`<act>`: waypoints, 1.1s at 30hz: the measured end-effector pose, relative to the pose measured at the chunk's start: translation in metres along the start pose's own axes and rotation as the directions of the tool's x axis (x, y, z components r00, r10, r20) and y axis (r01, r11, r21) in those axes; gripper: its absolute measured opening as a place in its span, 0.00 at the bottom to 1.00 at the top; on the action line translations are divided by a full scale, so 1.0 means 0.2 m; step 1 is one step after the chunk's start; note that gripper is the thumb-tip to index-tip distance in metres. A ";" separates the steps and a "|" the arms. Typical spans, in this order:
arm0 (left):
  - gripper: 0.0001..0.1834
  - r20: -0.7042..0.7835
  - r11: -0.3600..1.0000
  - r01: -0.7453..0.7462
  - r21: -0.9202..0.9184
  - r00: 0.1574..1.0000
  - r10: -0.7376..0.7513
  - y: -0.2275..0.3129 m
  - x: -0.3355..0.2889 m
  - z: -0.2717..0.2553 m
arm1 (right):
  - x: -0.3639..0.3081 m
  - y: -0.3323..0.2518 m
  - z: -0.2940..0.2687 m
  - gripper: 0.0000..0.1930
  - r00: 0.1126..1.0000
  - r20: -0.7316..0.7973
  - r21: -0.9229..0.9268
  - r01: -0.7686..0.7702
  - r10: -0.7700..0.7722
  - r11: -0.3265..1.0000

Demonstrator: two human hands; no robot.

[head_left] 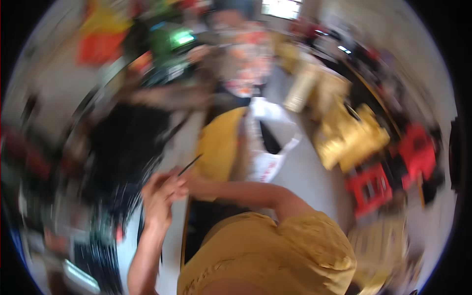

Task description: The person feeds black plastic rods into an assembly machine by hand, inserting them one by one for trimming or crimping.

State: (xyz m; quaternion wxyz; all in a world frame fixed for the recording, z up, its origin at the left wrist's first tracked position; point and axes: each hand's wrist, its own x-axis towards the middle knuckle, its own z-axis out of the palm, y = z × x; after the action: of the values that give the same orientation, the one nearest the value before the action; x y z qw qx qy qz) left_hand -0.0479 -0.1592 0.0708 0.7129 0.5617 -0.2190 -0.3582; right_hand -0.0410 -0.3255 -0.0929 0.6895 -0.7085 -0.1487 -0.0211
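Observation:
My left hand (160,197) and my right hand (183,181) meet in front of me at the left, over the edge of a pale tabletop. A thin dark rod (191,164) sticks up and to the right from between the bent fingers; the left fingers are closed around its lower end. The right fingers look curled, but the left hand partly hides them. To the left of the hands lies a large heap of black, shiny, strand-like material (129,142). Motion blur hides finer detail.
A yellow rounded thing (219,145) and a white bag (264,167) with something black inside are ahead. Golden sacks (351,140) and red plastic stools (371,187) stand at the right. Cartons (381,241) are lower right. A person in patterned clothing (246,59) is beyond.

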 end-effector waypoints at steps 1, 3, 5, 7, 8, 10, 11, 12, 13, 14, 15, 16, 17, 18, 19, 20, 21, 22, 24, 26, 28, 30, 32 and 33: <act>0.09 -0.078 0.999 0.013 -0.036 0.997 -0.015 0.00 -0.02 -0.06 | -0.01 -0.16 0.11 0.08 0.973 -0.210 -0.479 -0.187 0.095 0.858; 0.07 -0.163 0.996 -0.037 -0.081 0.986 0.024 0.00 -0.13 -0.24 | 0.06 -0.23 0.20 0.08 0.946 -0.310 -0.601 -0.268 0.090 0.753; 0.05 -0.308 0.980 -0.122 -0.158 0.949 0.068 -0.03 -0.25 -0.39 | 0.12 -0.29 0.29 0.18 0.984 -0.159 -0.232 -0.117 0.081 0.966; 0.05 -0.386 0.951 -0.182 -0.249 0.920 0.074 -0.06 -0.35 -0.48 | 0.16 -0.39 0.40 0.25 0.987 0.005 0.198 -0.156 0.159 0.968; 0.04 -0.410 0.940 -0.183 -0.290 0.911 0.051 -0.07 -0.38 -0.51 | 0.21 -0.43 0.48 0.25 0.990 0.074 0.342 -0.137 0.118 0.930; 0.02 -0.493 0.939 -0.189 -0.288 0.870 0.024 -0.10 -0.45 -0.60 | 0.31 -0.46 0.64 0.23 0.979 0.118 0.469 -0.200 0.164 0.860; 0.02 -0.519 0.935 -0.192 -0.299 0.855 0.010 -0.11 -0.49 -0.64 | 0.36 -0.46 0.70 0.20 0.979 0.070 0.571 -0.195 0.190 0.797; 0.02 -0.563 0.930 -0.209 -0.302 0.827 0.003 -0.12 -0.53 -0.68 | 0.41 -0.44 0.76 0.20 0.972 0.122 0.575 -0.234 0.200 0.784; 0.03 -0.590 0.917 -0.242 -0.316 0.807 0.010 -0.14 -0.58 -0.71 | 0.45 -0.43 0.81 0.16 0.966 0.123 0.563 -0.258 0.228 0.785; 0.03 -0.624 0.903 -0.278 -0.326 0.781 0.015 -0.16 -0.62 -0.73 | 0.49 -0.41 0.87 0.12 0.957 0.133 0.552 -0.286 0.256 0.783; 0.04 -0.647 0.900 -0.298 -0.319 0.762 0.023 -0.17 -0.65 -0.74 | 0.50 -0.39 0.91 0.07 0.957 0.140 0.547 -0.289 0.254 0.786; 0.04 -0.656 0.927 -0.283 -0.244 0.752 0.057 -0.19 -0.67 -0.76 | 0.51 -0.39 0.95 0.07 0.941 0.175 0.544 -0.338 0.290 0.768; 0.05 -0.667 0.950 -0.262 -0.169 0.740 0.086 -0.20 -0.69 -0.78 | 0.52 -0.39 0.99 0.07 0.921 0.214 0.537 -0.388 0.324 0.749; 0.05 -0.682 0.951 -0.256 -0.173 0.728 0.072 -0.22 -0.71 -0.77 | 0.52 -0.38 1.02 0.06 0.908 0.267 0.514 -0.418 0.324 0.749; 0.05 -0.687 0.951 -0.249 -0.182 0.724 0.058 -0.23 -0.72 -0.76 | 0.53 -0.38 1.03 0.05 0.895 0.307 0.488 -0.440 0.324 0.754; 0.06 -0.710 0.969 -0.209 -0.134 0.702 0.054 -0.24 -0.75 -0.76 | 0.53 -0.37 1.04 0.04 0.886 0.319 0.447 -0.455 0.338 0.770; 0.06 -0.736 0.968 -0.216 -0.131 0.675 0.052 -0.23 -0.78 -0.76 | 0.54 -0.35 1.07 0.04 0.873 0.353 0.442 -0.472 0.336 0.763; 0.07 -0.755 0.992 -0.126 -0.018 0.652 0.070 -0.21 -0.80 -0.76 | 0.54 -0.35 1.08 0.04 0.858 0.369 0.412 -0.497 0.359 0.764; 0.07 -0.782 0.947 0.060 0.316 0.581 0.225 -0.27 -0.81 -0.79 | 0.54 -0.35 1.09 0.04 0.839 0.386 0.377 -0.523 0.383 0.764; 0.06 -0.751 0.795 0.157 0.586 0.474 0.460 -0.35 -0.81 -0.85 | 0.57 -0.38 1.08 0.05 0.831 0.390 0.251 -0.510 0.396 0.823; 0.05 -0.630 0.506 0.375 0.777 0.452 0.632 -0.37 -0.82 -0.91 | 0.61 -0.38 1.02 0.06 0.827 0.352 0.143 -0.510 0.438 0.848; 0.06 -0.639 0.414 0.492 0.766 0.513 0.573 -0.37 -0.83 -0.98 | 0.64 -0.40 0.97 0.06 0.799 0.350 0.084 -0.547 0.490 0.833; 0.06 -0.627 0.354 0.536 0.767 0.505 0.593 -0.36 -0.85 -1.02 | 0.66 -0.38 0.92 0.07 0.809 0.402 0.064 -0.491 0.428 0.869; 0.06 -0.606 0.314 0.550 0.774 0.499 0.620 -0.37 -0.85 -1.03 | 0.67 -0.37 0.90 0.07 0.811 0.379 0.020 -0.489 0.446 0.872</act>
State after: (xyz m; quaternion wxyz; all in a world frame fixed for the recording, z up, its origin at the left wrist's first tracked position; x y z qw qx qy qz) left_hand -0.0301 0.0949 -0.0402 0.2457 0.9485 -0.0082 0.1999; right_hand 0.0382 -0.1246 0.0027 0.6741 -0.6731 -0.0949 0.2889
